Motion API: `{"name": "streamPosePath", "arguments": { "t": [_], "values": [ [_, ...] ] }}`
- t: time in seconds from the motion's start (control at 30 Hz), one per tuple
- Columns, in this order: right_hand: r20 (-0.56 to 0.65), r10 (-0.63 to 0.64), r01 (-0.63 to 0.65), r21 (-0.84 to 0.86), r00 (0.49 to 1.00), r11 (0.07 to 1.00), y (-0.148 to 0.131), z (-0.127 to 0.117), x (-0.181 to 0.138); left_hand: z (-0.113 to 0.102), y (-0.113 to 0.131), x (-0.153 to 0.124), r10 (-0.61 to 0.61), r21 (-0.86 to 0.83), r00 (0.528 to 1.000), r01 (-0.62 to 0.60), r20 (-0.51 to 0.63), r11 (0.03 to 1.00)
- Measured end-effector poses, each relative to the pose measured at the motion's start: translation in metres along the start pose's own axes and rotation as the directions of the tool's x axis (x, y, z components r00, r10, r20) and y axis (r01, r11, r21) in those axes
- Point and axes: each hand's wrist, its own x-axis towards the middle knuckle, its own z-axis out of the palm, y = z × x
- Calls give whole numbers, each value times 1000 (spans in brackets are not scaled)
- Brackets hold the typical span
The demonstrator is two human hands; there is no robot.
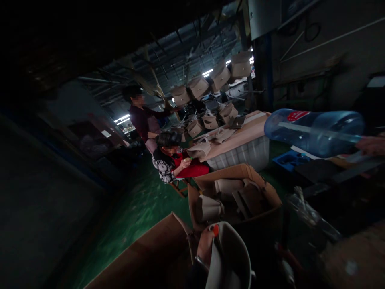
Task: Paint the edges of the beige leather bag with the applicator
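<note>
My left hand is closed around the rim of a beige, open-topped bag at the bottom centre. A small orange piece shows at its fingers. Just behind the bag stands a cardboard box holding more beige pieces. At the right edge, what appears to be my right hand is partly cut off and dim. Its fingers seem closed at the end of a pale rod that runs across a large blue water bottle. Whether the rod lies in front of the bottle or inside it is unclear.
Another cardboard box is at the lower left. A seated person works at a board-topped table; a standing person reaches toward hanging beige bags. A blue tray lies under the bottle.
</note>
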Motion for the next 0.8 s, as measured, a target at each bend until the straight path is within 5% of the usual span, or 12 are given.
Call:
{"name": "streamPosePath", "arguments": {
  "t": [0.23,0.53,0.8],
  "values": [
    [119,51,-58,53,992,997,32,10,-10,1,2,3,-61,-117,998,56,-34,991],
    [60,65,-73,139,996,988,19,8,-10,8,11,-2,-48,-115,999,48,-1,992],
    [90,60,-69,112,994,991,20,3,-11,3,43,-12,37,-21,979,-42,-201,999]
  ]
}}
